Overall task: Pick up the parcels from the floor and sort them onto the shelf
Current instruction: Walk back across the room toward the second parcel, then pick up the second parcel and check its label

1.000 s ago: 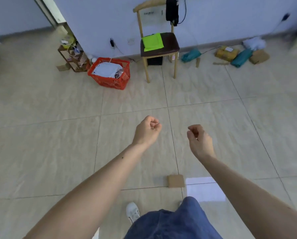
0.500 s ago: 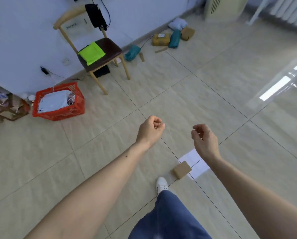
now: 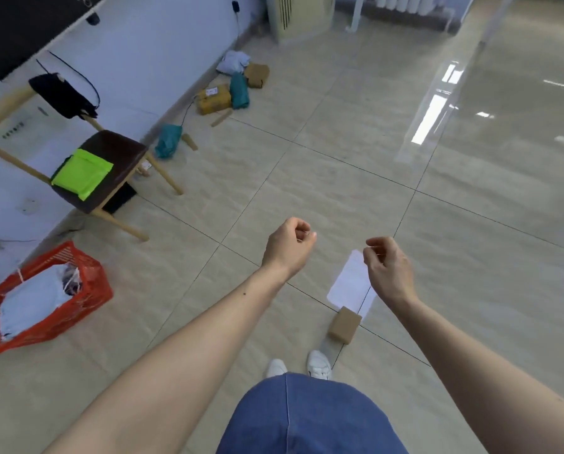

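Observation:
My left hand [image 3: 287, 245] is a loose fist held out over the tiles, holding nothing. My right hand [image 3: 387, 268] hangs beside it with fingers curled, also holding nothing. A small brown box [image 3: 344, 324] lies on the floor just below my right wrist, near my white shoes. Far off along the wall lie more parcels: a yellow-brown taped box [image 3: 213, 99], a teal bag [image 3: 239, 90], a brown box [image 3: 257, 75], a pale grey bag [image 3: 233, 62] and another teal bag [image 3: 167, 140]. No shelf is in view.
A wooden chair [image 3: 110, 165] with a lime-green packet [image 3: 82, 173] stands at the left by the wall. A red basket [image 3: 87, 299] of white bags sits at the lower left. A cream appliance [image 3: 295, 16] stands at the far wall. Glossy tile floor stretches to the right.
The view has swung to the right: the chair and basket slid left, and the far parcels moved towards the upper middle. Both hands kept their curled pose in front of me.

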The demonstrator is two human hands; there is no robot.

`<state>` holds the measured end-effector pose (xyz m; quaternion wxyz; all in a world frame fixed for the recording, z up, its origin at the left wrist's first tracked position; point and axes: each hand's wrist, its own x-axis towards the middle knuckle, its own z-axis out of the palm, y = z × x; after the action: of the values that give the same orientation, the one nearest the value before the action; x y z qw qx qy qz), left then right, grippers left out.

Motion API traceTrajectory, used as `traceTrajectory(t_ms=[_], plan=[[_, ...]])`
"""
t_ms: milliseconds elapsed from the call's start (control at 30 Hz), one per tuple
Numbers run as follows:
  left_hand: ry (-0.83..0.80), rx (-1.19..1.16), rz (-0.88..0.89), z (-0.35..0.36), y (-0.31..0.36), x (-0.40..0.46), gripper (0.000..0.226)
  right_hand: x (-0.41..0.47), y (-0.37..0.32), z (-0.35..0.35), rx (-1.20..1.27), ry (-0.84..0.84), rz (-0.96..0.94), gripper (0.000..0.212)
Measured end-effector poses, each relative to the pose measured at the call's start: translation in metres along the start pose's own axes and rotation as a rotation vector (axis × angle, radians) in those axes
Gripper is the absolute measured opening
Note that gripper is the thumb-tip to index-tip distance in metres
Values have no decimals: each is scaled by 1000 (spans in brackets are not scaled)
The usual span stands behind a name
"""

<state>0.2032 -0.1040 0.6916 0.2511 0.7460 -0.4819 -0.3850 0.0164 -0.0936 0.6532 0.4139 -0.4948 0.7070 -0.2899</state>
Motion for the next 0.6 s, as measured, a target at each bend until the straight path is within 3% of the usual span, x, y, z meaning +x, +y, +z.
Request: traceTrajectory(t_ms=[333,600], plan=[[-305,142,54,57,-25,21,22,-17,54,2,9,261,183,20],[-420,214,-12,133,-86,19,25,-26,138,29,-72,259,297,19]])
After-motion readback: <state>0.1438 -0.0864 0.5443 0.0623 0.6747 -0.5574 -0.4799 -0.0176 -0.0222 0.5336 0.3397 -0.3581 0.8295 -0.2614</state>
